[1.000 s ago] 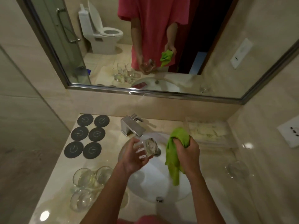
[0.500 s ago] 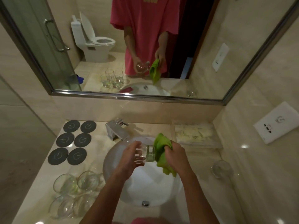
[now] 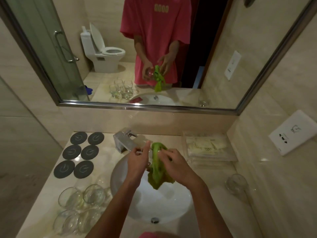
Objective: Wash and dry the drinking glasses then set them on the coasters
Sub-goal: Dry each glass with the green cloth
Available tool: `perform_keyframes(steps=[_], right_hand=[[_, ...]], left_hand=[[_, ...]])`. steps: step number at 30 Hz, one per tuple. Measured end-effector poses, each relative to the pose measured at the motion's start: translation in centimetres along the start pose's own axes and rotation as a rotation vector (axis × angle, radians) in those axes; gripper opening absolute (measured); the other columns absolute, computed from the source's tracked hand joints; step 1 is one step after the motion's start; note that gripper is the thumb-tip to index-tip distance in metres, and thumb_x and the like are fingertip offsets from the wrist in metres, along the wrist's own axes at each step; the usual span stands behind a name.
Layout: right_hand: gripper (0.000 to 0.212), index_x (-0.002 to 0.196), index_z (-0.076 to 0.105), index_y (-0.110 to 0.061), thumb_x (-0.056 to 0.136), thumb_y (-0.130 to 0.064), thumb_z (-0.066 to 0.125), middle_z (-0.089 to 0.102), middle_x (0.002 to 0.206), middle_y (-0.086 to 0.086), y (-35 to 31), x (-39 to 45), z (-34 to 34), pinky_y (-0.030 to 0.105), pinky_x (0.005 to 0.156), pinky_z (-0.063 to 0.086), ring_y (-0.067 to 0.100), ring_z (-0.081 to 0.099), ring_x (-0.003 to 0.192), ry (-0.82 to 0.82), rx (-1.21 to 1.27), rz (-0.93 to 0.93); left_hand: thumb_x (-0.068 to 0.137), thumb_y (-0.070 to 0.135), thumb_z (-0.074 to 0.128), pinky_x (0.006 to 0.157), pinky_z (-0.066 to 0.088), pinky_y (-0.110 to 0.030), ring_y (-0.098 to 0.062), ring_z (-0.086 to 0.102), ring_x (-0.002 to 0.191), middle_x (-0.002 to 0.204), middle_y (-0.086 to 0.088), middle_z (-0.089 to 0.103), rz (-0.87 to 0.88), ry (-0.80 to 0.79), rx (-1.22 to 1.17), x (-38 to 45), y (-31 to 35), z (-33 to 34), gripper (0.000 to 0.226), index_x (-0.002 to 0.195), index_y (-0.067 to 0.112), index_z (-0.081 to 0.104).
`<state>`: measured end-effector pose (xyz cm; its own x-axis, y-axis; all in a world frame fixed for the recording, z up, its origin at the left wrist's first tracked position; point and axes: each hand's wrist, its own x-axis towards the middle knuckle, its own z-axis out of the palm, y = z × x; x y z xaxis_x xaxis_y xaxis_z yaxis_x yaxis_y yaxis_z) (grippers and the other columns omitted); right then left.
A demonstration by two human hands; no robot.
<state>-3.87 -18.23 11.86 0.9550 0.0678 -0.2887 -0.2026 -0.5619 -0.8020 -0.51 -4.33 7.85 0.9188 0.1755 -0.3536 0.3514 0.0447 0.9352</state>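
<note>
Over the white basin, the left hand holds a drinking glass, its fingers curled round the far side with the index finger pointing up; most of the glass is hidden between the hand and the cloth. The right hand grips a green cloth with curled fingers and presses it against the glass, so that the cloth wraps over the glass's right side and hangs down in a bunch above the basin. How far the cloth reaches inside the glass cannot be told.

On the beige marble counter, 6 dark round coasters lie in 2 columns of 3 to the left of the chrome faucet, all bare. Nearer the camera, on the left of the basin, 4 clear glasses stand bunched together, touching. 1 more clear glass stands alone on the right of the basin, well apart from the others. Behind it, a clear tray of pale sachets sits against the back wall.

The mirror above shows a person in a pink shirt holding the glass and cloth together, with a toilet behind.
</note>
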Motion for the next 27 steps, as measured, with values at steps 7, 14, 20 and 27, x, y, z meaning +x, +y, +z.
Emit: perform_keyframes(steps=[7, 14, 20, 27], right_hand=[[0.053, 0.135, 0.055, -0.033, 0.091, -0.062, 0.050, 0.043, 0.117, -0.016, 1.3, 0.9, 2.6, 0.028, 0.099, 0.039, 0.005, 0.043, 0.112, 0.364, -0.106, -0.127], [0.063, 0.113, 0.054, -0.042, 0.069, -0.086, 0.057, 0.066, 0.102, -0.015, -0.3, 0.4, 5.2, 0.017, 0.070, 0.056, -0.002, 0.066, 0.089, 0.535, 0.481, -0.115], [0.036, 0.106, 0.054, -0.039, 0.080, -0.061, 0.066, 0.064, 0.100, -0.015, -1.4, 0.3, 5.2, 0.008, 0.064, 0.049, -0.012, 0.063, 0.082, 0.513, 0.617, -0.032], [0.037, 0.108, 0.062, -0.035, 0.082, -0.058, 0.073, 0.069, 0.101, -0.010, -1.3, 1.3, 4.6, 0.028, 0.080, 0.058, 0.008, 0.067, 0.093, 0.478, 0.644, 0.076]], left_hand=[[0.095, 0.054, 0.055, 0.075, 0.059, -0.040, -0.031, 0.070, 0.097, 0.106, -0.014, 0.071, -0.036, -0.100, -0.130, -0.1, 1.0, -0.2, 0.046, 0.114, 0.014, 0.064], [0.094, 0.043, 0.059, 0.092, 0.055, -0.053, -0.036, 0.065, 0.102, 0.102, -0.019, 0.068, 0.029, -0.055, -0.101, -0.9, 1.7, 0.9, 0.033, 0.100, 0.011, 0.066], [0.098, 0.034, 0.056, 0.083, 0.055, -0.044, -0.029, 0.066, 0.093, 0.091, -0.009, 0.068, 0.172, -0.039, -0.014, -1.2, 1.4, 1.1, 0.024, 0.095, 0.012, 0.065], [0.104, 0.036, 0.044, 0.079, 0.054, -0.031, -0.018, 0.065, 0.091, 0.094, -0.001, 0.066, 0.292, -0.126, 0.066, -1.1, 1.1, 0.6, 0.020, 0.099, 0.022, 0.058]])
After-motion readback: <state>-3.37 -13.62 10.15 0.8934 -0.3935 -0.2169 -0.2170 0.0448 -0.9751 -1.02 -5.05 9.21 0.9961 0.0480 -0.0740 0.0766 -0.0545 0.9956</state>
